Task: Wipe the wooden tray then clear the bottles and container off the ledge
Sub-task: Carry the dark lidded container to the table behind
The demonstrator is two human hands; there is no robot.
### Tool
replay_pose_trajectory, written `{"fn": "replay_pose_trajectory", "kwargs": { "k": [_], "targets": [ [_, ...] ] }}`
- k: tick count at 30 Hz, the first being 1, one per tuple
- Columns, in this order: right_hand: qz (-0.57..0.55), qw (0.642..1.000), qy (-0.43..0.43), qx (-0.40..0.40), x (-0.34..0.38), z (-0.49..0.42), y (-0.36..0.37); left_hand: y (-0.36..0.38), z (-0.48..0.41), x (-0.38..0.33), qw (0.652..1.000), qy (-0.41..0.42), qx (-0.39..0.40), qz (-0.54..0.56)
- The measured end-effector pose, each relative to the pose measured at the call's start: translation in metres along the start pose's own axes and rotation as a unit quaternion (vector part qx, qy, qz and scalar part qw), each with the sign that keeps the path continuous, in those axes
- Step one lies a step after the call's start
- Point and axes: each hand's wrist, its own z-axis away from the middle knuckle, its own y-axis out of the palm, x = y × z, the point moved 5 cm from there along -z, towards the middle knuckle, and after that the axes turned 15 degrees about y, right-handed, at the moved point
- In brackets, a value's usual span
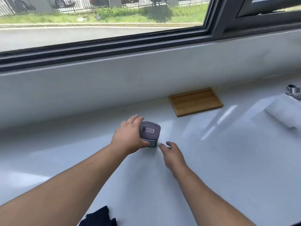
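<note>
Left fingers (138, 119) around container (150, 132)

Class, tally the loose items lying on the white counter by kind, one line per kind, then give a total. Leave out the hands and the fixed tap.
Rectangular wooden tray: 1
Grey plastic lidded container, gripped by the left hand: 1
Dark cloth at the near edge: 1
Bottles: 0 in view
Total: 3

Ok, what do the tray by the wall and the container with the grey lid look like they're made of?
Tray: wood, likely bamboo, matte, with visible brown grain stripes. Container: probably plastic, with a smooth grey lid and a clear-looking body, gripped by the left hand.
</note>
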Motion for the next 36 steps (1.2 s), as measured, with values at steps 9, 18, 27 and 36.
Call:
{"fn": "replay_pose_trajectory", "kwargs": {
  "k": [9,18,27,36],
  "targets": [
    [-0.118,0.985,0.063,0.108,0.008,-0.019,0.018,0.018,-0.037,0.001,0.998,0.028,0.043,-0.031],
    [-0.073,0.98,0.038,0.182,0.019,0.032,0.099,-0.022,0.057,0.074,0.998,-0.056,-0.033,0.019],
    [0.051,0.958,-0.002,0.282,0.016,0.164,0.274,-0.1,0.266,0.19,0.973,-0.17,-0.15,0.029],
    [0.204,0.9,-0.035,0.382,-0.053,0.334,0.461,-0.139,0.522,0.288,0.925,-0.297,-0.236,0.016]
  ]
}}
